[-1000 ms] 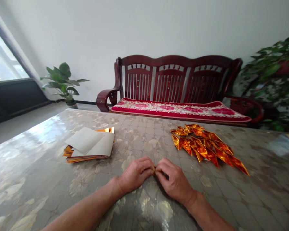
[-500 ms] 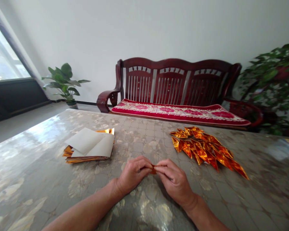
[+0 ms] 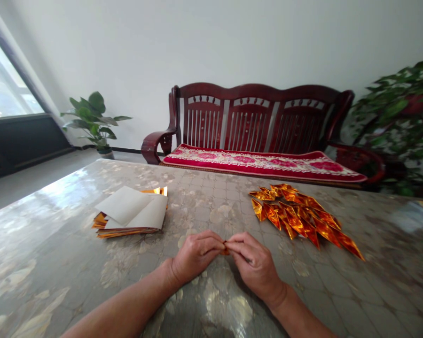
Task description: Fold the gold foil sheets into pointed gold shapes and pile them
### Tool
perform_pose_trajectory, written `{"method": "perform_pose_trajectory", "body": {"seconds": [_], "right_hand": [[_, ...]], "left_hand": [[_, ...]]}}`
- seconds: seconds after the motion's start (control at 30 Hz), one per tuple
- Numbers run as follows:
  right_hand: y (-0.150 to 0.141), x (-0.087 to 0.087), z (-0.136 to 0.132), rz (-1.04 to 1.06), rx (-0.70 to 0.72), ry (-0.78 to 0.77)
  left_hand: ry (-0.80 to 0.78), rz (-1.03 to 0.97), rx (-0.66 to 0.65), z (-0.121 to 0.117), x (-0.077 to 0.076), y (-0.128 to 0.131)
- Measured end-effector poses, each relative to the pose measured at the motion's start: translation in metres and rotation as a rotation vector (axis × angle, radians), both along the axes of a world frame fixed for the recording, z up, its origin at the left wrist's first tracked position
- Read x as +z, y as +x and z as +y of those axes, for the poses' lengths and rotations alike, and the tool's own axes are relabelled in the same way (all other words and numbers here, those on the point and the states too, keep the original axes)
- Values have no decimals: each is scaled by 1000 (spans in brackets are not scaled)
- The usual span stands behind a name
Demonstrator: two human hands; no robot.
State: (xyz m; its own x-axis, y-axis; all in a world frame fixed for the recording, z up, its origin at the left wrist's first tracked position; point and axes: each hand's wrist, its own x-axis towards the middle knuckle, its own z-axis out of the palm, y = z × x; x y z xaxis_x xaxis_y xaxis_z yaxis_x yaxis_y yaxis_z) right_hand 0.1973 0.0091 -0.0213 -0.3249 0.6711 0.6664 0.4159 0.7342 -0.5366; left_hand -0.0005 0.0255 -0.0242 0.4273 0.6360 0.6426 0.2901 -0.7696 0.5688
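Between my fingertips is a small piece of orange-gold foil paper [image 3: 225,249], mostly hidden by the fingers. My left hand [image 3: 199,253] pinches its left side, and my right hand [image 3: 254,263] pinches the right. Both hands are close together just above or on the table near its front. To the left lies a stack of foil paper sheets [image 3: 136,209], white backs up, with gold edges showing. On the right, several folded gold foil paper pieces [image 3: 299,216] with pointed ends lie overlapping in a pile.
The table [image 3: 211,202] has a glossy floral-patterned cover. Behind it stands a dark red wooden bench [image 3: 250,112] with a red patterned cushion [image 3: 261,162]. Potted plants [image 3: 95,119] stand at the left and right. A clear plastic packet [image 3: 414,217] lies at the table's right edge.
Both hands keep their pinch on the foil paper, with only slight finger shifts. The stack and the folded pile stay where they were.
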Motion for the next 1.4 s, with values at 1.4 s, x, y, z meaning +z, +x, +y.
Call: {"method": "perform_pose_trajectory", "body": {"seconds": [1.4], "right_hand": [[19,4,12,-67,58,-226]], "left_hand": [[-772,-118,137,1,-3,2]]}}
